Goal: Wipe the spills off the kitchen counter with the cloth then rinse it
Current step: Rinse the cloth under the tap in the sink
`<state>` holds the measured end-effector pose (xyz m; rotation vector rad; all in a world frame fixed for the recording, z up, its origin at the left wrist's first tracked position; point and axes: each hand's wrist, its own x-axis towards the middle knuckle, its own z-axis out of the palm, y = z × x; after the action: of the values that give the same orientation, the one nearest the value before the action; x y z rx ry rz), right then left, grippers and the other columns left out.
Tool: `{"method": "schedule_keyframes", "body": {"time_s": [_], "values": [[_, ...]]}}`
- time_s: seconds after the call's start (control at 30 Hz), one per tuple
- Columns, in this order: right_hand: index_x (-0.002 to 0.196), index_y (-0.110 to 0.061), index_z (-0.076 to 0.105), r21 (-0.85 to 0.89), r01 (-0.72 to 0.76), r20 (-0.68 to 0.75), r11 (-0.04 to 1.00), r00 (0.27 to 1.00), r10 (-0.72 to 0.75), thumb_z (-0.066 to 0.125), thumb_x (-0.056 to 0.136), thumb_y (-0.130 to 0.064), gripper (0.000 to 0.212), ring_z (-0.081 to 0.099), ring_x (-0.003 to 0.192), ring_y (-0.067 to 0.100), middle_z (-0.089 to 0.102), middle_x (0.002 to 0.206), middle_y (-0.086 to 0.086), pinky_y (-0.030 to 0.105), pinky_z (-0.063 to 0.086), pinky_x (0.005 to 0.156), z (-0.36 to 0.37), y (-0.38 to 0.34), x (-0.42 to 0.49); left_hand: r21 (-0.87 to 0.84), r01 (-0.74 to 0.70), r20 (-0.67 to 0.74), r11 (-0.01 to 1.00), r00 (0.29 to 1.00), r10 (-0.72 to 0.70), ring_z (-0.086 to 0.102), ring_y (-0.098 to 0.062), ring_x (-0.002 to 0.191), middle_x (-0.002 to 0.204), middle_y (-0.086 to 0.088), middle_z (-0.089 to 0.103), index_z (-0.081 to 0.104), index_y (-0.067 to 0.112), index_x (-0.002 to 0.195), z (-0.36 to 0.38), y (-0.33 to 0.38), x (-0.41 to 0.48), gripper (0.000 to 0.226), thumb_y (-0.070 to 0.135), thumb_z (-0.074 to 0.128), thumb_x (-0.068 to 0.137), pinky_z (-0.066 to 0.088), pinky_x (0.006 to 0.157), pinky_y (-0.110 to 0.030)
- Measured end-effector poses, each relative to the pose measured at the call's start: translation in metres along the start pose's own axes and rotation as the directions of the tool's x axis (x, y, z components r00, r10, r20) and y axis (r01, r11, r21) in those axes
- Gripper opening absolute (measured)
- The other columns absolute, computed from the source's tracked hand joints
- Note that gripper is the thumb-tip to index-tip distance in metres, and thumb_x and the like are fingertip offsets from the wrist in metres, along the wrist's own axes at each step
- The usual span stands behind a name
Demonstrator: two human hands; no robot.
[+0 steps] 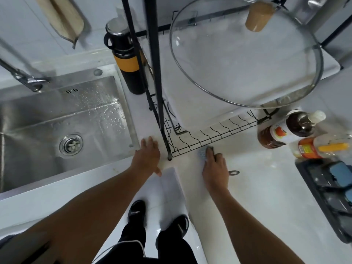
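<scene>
Beside the rack's front edge: cloth under the right hand

At the near edge of the black wire dish rack (209,138), the right hand (215,168) bears down on the pale, glossy worktop (257,197). Its grip is closed round the cloth (202,153), a small bunched wad, light blue with a dark edge, that shows just ahead of the fingers and touches the rack's lowest wire.

The left hand (148,155) lies flat, fingers straight, holding nothing. It rests on the strip of worktop between the rack's corner post and the steel sink (57,121).

The coming move turns on 1 relation. The sink lies to the left of the cloth, with the post and the left hand between them, so the left hand is the nearer to the basin and to the tap (24,79). The rack's front wire runs left to right, and a wipe would probably follow that line.

Beads of water cling to the brushed steel basin. No spill can be made out on the shiny stone. Right of the cloth, well apart, stand plastic bottles (285,130) of brown liquid.
</scene>
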<state>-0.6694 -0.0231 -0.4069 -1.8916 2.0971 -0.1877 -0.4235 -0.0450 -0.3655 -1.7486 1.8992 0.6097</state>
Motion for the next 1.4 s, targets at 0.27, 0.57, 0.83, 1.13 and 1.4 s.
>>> {"method": "schedule_keyframes", "body": {"time_s": [0.27, 0.57, 0.83, 1.13, 1.4], "values": [[0.136, -0.012, 0.055, -0.005, 0.307, 0.091, 0.952, 0.948, -0.306, 0.065, 0.083, -0.010, 0.054, 0.059, 0.086, 0.033, 0.058, 0.104, 0.013, 0.042, 0.057, 0.064, 0.020, -0.060, -0.062, -0.518, -0.163, -0.193, 0.839, 0.979, 0.071, 0.035, -0.022, 0.146, 0.159, -0.003, 0.037, 0.048, 0.016, 0.147, 0.019, -0.047, -0.038, 0.070, 0.049, 0.070, 0.089, 0.031, 0.118, -0.037], [0.147, -0.017, 0.043, 0.308, -0.134, 0.048, 0.942, 0.991, 0.125, 0.047, 0.098, -0.016, 0.049, 0.057, 0.112, 0.034, 0.050, 0.131, 0.014, 0.048, 0.052, 0.093, 0.040, -0.178, -0.060, -0.806, 0.033, -0.360, 0.590, 0.766, -0.533, 0.068, -0.019, 0.097, 0.109, -0.002, 0.074, 0.075, 0.019, 0.099, 0.055, -0.210, -0.099, 0.019, 0.028, 0.058, 0.097, 0.042, 0.079, -0.024], [0.146, -0.017, 0.043, 0.122, 0.166, 0.262, 0.978, 0.945, -0.193, 0.046, 0.094, -0.013, 0.053, 0.052, 0.114, 0.032, 0.051, 0.127, 0.011, 0.041, 0.049, 0.093, 0.101, -0.302, -0.123, -0.859, -0.036, -0.360, 0.510, 0.752, -0.553, 0.059, -0.005, 0.082, 0.088, 0.013, 0.064, 0.068, 0.028, 0.089, 0.085, -0.260, -0.133, 0.013, 0.026, 0.058, 0.098, 0.041, 0.075, -0.022], [0.092, -0.017, 0.080, 0.752, -0.483, 0.610, 0.448, 0.769, -0.194, 0.059, 0.094, -0.003, 0.025, 0.069, 0.080, 0.023, 0.076, 0.095, 0.012, 0.031, 0.055, 0.070, 0.018, -0.344, -0.083, -0.899, -0.092, -0.341, 0.428, 0.760, -0.553, 0.059, -0.014, 0.070, 0.074, 0.003, 0.065, 0.064, 0.017, 0.081, 0.053, -0.294, -0.187, 0.026, 0.029, 0.053, 0.102, 0.044, 0.065, -0.030], [0.123, -0.002, 0.064, 0.696, -0.707, 0.679, 0.127, 0.590, -0.436, 0.062, 0.077, -0.023, 0.050, 0.071, 0.092, 0.037, 0.070, 0.114, 0.025, 0.050, 0.057, 0.078, -0.092, -0.425, -0.070, -0.918, -0.314, -0.197, -0.242, 0.891, -0.410, 0.071, -0.020, 0.096, 0.110, -0.003, 0.074, 0.070, 0.015, 0.114, -0.046, -0.287, -0.245, 0.033, 0.037, 0.048, 0.105, 0.054, 0.087, -0.039]]}}
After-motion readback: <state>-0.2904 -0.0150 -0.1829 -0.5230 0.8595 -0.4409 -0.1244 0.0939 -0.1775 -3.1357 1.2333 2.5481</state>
